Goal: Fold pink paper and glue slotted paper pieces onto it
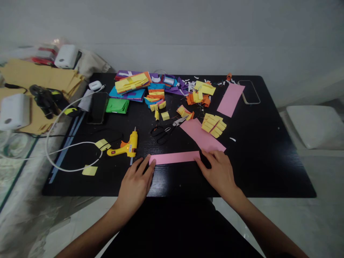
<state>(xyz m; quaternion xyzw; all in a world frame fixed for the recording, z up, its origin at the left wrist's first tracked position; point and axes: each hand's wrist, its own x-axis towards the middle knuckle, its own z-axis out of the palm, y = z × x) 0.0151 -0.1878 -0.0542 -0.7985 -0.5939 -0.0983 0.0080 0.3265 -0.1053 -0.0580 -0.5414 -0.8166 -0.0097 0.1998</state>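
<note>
We have the pink strip (174,157) lying flat on the worktop (258,157), near its front edge. At the strip's left end, our left hand (137,177) rests with thumb and forefinger on the paper; at its right end, our right hand (219,170) does likewise. We cannot tell whether the hands pinch the strip or only press on it.

Just behind the strip's right end we see a pink sheet (197,130), with a creased yellow piece (214,125) at its far edge. Behind the strip's middle lie the scissors (177,122), blades apart. Left of the strip, we have the yellow glue gun (132,145) on its side, and beyond that a white cable (47,132) in a loop. Far behind the strip, to its left, we see green paper (117,105) beside a dark phone (98,107).
</note>
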